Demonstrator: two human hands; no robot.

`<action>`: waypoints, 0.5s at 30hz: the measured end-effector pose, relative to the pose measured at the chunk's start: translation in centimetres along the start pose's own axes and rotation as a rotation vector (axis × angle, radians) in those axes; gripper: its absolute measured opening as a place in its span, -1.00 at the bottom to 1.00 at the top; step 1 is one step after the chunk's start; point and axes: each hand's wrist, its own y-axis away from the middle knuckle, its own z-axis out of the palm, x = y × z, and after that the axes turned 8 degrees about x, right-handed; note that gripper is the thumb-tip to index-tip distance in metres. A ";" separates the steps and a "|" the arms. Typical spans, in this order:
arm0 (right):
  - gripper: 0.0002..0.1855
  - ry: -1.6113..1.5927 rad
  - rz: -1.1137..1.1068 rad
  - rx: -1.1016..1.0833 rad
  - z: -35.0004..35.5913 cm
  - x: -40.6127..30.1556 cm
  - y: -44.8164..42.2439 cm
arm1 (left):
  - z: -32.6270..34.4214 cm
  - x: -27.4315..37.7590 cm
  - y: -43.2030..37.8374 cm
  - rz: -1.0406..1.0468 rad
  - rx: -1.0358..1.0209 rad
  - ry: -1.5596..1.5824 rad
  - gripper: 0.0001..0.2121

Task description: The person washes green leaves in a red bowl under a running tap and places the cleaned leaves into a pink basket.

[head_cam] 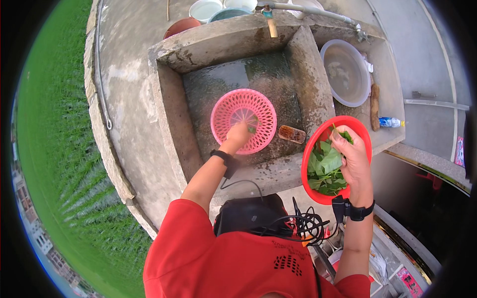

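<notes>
A pink plastic colander (267,108) rests on the wet floor of a concrete sink's left basin. My left hand (238,135) reaches down into it, next to a small piece of green leaf (252,130); whether its fingers grip anything is hidden. To the right, a red plastic basin (306,164) full of green leaves (326,169) stands over the sink's front edge. My right hand (348,149) is above this basin, its thumb and fingers pinched on a leafy stem. A scrub brush (291,134) lies bristles up between the colander and the red basin.
The concrete sink (166,108) has a dividing wall. Its right basin holds a translucent tub (363,80) with water, a brown loofah-like object (375,108) and a plastic bottle (389,122). A tap (271,24) overhangs the back rim. Several basins stand behind; cables hang at my waist.
</notes>
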 end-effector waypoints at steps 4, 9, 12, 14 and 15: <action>-0.82 0.061 -0.004 0.167 -2.6 -0.2 4.1 | 0.3 0.1 -0.8 -0.112 -0.100 0.013 -0.66; -0.81 -0.110 -0.100 0.253 -7.9 1.1 7.9 | -0.6 -1.9 0.3 -0.056 0.644 -0.170 -0.62; -0.81 -0.228 -0.163 0.321 -9.2 1.5 9.1 | -1.7 -4.8 0.7 -0.256 0.705 -0.285 -0.49; -0.80 -0.299 -0.178 0.412 -10.2 2.1 9.6 | -2.9 -5.8 1.1 -0.501 0.449 -0.170 -0.43; -0.80 -0.328 -0.181 0.399 -10.8 2.4 9.7 | -3.7 -6.2 1.2 -0.646 0.272 -0.062 -0.38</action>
